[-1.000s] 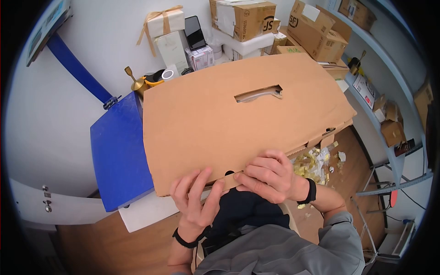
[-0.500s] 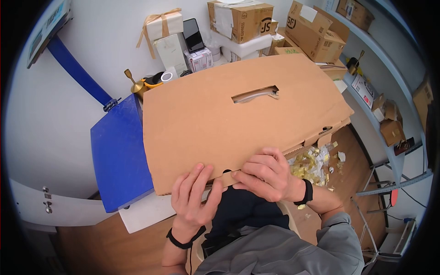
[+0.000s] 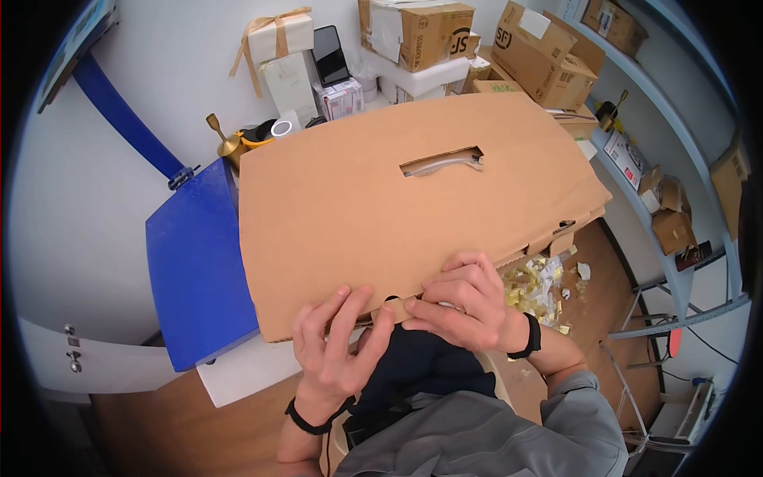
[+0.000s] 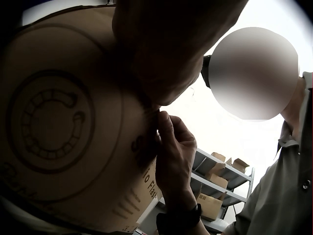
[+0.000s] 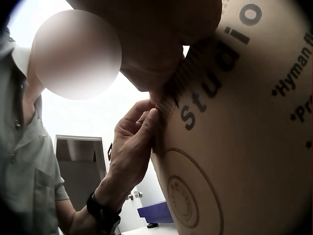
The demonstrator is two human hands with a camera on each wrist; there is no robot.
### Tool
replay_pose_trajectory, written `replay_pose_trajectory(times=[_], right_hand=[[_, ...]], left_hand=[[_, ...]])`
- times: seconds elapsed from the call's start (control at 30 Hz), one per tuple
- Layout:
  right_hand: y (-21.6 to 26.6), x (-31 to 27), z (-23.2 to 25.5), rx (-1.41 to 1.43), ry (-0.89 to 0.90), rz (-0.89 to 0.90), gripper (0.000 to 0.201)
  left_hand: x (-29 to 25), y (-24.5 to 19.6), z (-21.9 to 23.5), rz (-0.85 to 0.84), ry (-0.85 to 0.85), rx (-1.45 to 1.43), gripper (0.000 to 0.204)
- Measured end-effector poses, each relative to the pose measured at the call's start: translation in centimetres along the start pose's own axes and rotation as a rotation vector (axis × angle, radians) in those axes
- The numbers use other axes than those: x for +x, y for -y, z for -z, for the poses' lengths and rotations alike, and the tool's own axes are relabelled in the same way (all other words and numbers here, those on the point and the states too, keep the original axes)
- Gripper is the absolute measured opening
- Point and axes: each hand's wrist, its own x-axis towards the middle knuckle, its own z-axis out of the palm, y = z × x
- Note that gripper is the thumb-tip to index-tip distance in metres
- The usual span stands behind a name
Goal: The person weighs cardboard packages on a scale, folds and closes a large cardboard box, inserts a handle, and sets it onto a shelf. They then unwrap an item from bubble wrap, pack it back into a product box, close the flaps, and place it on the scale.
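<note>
A large brown cardboard box [image 3: 342,215] with a handle slot lies in front of me, its printed front side showing in both wrist views. My left hand [image 3: 334,350] grips the near edge, with fingertips on the top panel and the thumb side at a small flap [image 3: 388,310]. Close beside it, my right hand [image 3: 469,306] pinches the same edge at the flap's right end, fingers curled. In the left wrist view the right hand [image 4: 176,156] has its fingertips against the box edge. The left hand [image 5: 132,144] pinches that edge in the right wrist view.
A blue panel [image 3: 199,270] stands left of the box over a white tabletop [image 3: 246,370]. Behind are stacked cartons [image 3: 417,32], a phone [image 3: 330,56] and a brass-coloured holder [image 3: 226,143]. Shelves [image 3: 664,119] line the right, with crumpled packaging [image 3: 532,294] on the floor.
Both hands stay at the near edge around the flap, their fingers shifting slightly. The view has moved a little; the box keeps its place under the hands.
</note>
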Motion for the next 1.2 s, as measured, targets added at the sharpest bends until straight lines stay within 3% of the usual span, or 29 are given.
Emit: replay_pose_trajectory(times=[0.2,0.3,0.37,0.5,0.67,0.77,0.83,0.93,0.97,1.0,1.13,1.2], right_hand=[[0.4,0.8,0.4,0.0,0.045,-0.109,0.035],[0.7,1.2,0.4,0.021,0.037,-0.254,0.038],[1.6,2.8,1.3,-0.057,0.124,-0.389,0.04],[2.5,1.3,1.1,-0.129,0.101,-0.366,0.036],[0.8,-2.7,6.6,-0.193,0.0,-0.378,0.042],[-2.5,-5.9,11.6,-0.414,-0.129,-0.593,0.053],[-4.1,-6.7,13.5,-0.418,-0.156,-0.643,0.055],[-4.9,-7.7,14.5,-0.454,-0.082,-0.551,0.053],[-4.9,-7.6,14.0,-0.448,-0.182,-0.582,0.051],[-5.0,-7.7,13.8,-0.44,-0.282,-0.608,0.049],[-4.9,-9.0,13.5,-0.376,-0.235,-0.686,0.045],[-4.0,-8.6,12.5,-0.063,-0.231,-0.812,0.037]], left_hand=[[0.5,-0.1,-0.5,0.04,-0.056,-0.003,0.013],[0.6,-0.5,-0.6,0.121,-0.069,-0.062,0.015],[0.5,-0.9,-0.6,0.181,-0.073,-0.116,0.015],[0.5,-1.5,-0.9,0.156,-0.089,-0.106,0.018],[-0.2,-1.1,-0.8,0.113,-0.061,-0.12,0.022],[0.7,-1.8,-0.2,0.188,0.028,-0.007,0.022],[2.9,-3.6,-0.9,0.127,0.003,-0.062,0.024],[7.4,-7.0,-3.3,-0.018,0.047,-0.255,0.029],[8.9,-8.1,-4.5,-0.054,0.065,-0.336,0.031],[10.3,-9.1,-5.5,-0.065,0.066,-0.337,0.031],[12.1,-10.6,-8.6,-0.091,0.128,-0.374,0.035],[12.3,-10.3,-8.9,-0.094,0.175,-0.38,0.036]])
